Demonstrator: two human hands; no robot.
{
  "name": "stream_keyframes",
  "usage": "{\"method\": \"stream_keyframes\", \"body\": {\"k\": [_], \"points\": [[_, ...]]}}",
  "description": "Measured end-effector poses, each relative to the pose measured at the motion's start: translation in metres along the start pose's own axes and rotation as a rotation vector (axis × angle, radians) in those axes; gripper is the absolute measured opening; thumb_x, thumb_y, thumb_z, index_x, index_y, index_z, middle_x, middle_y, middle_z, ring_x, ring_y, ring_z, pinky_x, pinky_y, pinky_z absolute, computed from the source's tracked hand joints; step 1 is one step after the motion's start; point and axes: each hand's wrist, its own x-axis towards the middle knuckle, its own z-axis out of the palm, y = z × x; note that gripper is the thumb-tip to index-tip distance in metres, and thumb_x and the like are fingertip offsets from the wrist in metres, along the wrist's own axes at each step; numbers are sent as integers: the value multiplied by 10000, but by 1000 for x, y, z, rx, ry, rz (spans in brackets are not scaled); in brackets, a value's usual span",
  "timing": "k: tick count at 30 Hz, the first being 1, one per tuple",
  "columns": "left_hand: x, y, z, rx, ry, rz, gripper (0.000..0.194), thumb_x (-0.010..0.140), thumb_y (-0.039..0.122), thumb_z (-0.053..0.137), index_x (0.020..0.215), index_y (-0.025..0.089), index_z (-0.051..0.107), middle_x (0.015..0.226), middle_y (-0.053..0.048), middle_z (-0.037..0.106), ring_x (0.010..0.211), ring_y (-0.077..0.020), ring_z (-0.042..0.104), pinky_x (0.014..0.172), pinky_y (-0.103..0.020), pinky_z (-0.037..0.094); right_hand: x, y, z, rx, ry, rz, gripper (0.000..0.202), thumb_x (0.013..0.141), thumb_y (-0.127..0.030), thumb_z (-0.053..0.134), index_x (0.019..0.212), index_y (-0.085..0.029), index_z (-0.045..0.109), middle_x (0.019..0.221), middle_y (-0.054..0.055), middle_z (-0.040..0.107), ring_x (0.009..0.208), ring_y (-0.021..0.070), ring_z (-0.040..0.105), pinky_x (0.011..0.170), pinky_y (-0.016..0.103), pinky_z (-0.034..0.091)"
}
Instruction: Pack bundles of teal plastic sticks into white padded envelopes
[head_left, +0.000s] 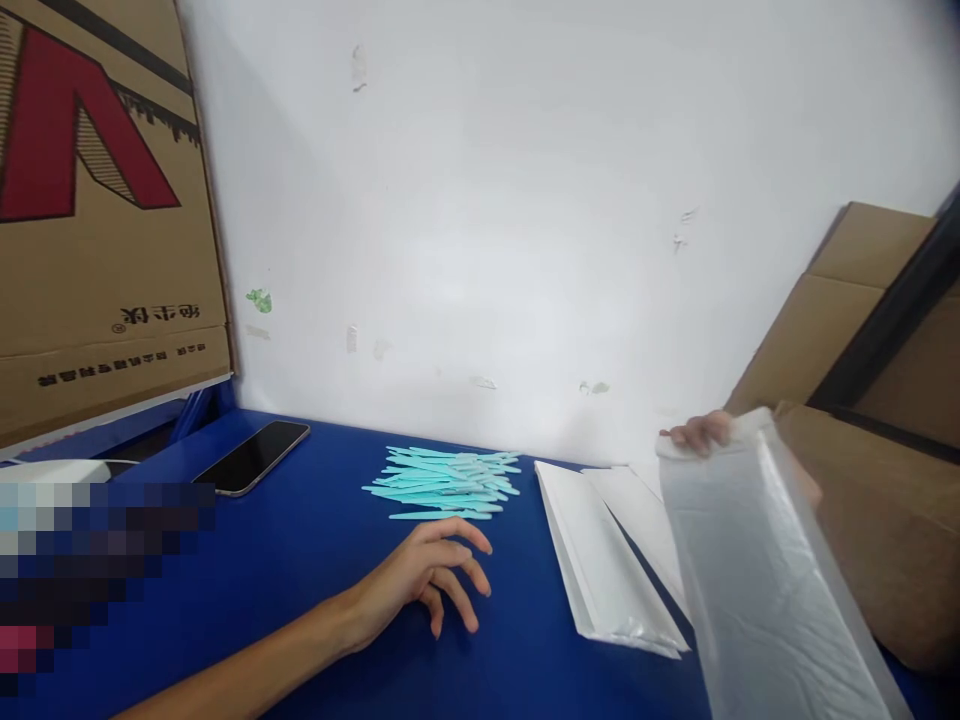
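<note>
My left hand [442, 575] hovers low over the blue table, its fingers spread and curved, holding nothing. Just beyond it lies a loose pile of slender turquoise plastic sticks [446, 480], shaped like eyebrow razors. At the right, my right hand [701, 432] grips the top edge of a translucent plastic bag [757, 570], which hangs down past the frame's lower edge. The bag hides part of that hand. Between the hands, folded white plastic bags [619, 565] lie flat and partly overlap; the held bag covers some of their right side.
A phone [255, 458] lies at the table's [315, 560] back left. A large printed carton [112, 250] stands above it. Brown cardboard [877, 520] crowds the right side, and a white wall [480, 220] closes off the back. Something pixelated covers the lower left.
</note>
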Motion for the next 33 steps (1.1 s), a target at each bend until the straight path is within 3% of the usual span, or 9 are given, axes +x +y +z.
{"method": "stream_keyframes", "body": {"k": [2, 4, 7, 11, 14, 23, 27, 30, 33], "points": [[1, -1, -1, 5, -8, -10, 252, 880, 360, 535, 1033, 171, 599, 870, -85, 703, 657, -203, 730, 416, -166, 432, 4, 10, 5, -60, -90, 96, 686, 880, -773, 151, 688, -218, 505, 681, 54, 547, 678, 177, 591, 756, 400, 516], [1, -1, -1, 15, -14, -20, 242, 878, 350, 531, 1010, 165, 612, 853, -80, 703, 633, -193, 726, 405, -160, 427, 5, 20, 23, -144, -214, 210, 502, 965, -601, 373, 926, -164, 619, 876, 63, 638, 780, 173, 631, 751, 365, 538], [3, -2, -2, 15, -17, -33, 259, 876, 377, 529, 983, 161, 624, 828, -74, 703, 594, -181, 716, 391, -158, 423, 8, 34, 61, -325, -391, 355, 330, 945, -373, 590, 1197, -159, 594, 1164, 72, 631, 965, 201, 643, 818, 391, 556], [4, -2, -1, 17, -29, -45, 287, 877, 410, 522, 976, 162, 626, 790, -66, 696, 559, -171, 701, 376, -155, 409, 5, 45, 106, -580, -518, 475, 319, 953, -354, 580, 1221, -182, 590, 1242, 87, 604, 1041, 216, 624, 881, 422, 540], [3, 0, 0, 30, -38, -43, 287, 880, 411, 521, 972, 161, 628, 786, -66, 698, 556, -167, 697, 378, -153, 406, -1, 46, 124, -727, -581, 507, 326, 951, -353, 584, 1226, -177, 587, 1242, 91, 603, 1041, 216, 624, 882, 425, 540], [1, 0, 1, 54, -65, -32, 266, 876, 388, 521, 951, 159, 634, 749, -55, 686, 532, -158, 687, 384, -158, 406, -10, 47, 122, -853, -693, 417, 343, 947, -352, 591, 1238, -171, 576, 1234, 89, 604, 1039, 218, 626, 876, 432, 541], [1, 1, 2, 163, 15, -1, 254, 870, 394, 517, 926, 172, 626, 727, -31, 657, 472, -129, 604, 380, -177, 346, -8, 48, 117, -803, -670, 360, 340, 945, -352, 594, 1231, -168, 580, 1228, 88, 608, 1036, 218, 627, 875, 432, 541], [-2, 3, -2, 593, 232, 191, 212, 913, 316, 462, 887, 203, 639, 737, -28, 645, 570, -142, 561, 508, -231, 396, -4, 47, 105, -762, -590, 317, 330, 948, -356, 590, 1221, -171, 587, 1223, 86, 612, 1034, 215, 627, 880, 431, 539], [-2, 3, -14, 1178, 446, 397, 233, 924, 256, 433, 989, 236, 656, 958, -79, 654, 873, -242, 580, 681, -322, 452, -4, 41, 87, -720, -478, 263, 288, 957, -363, 570, 1163, -168, 614, 1178, 77, 637, 1018, 204, 631, 894, 424, 523]]}}
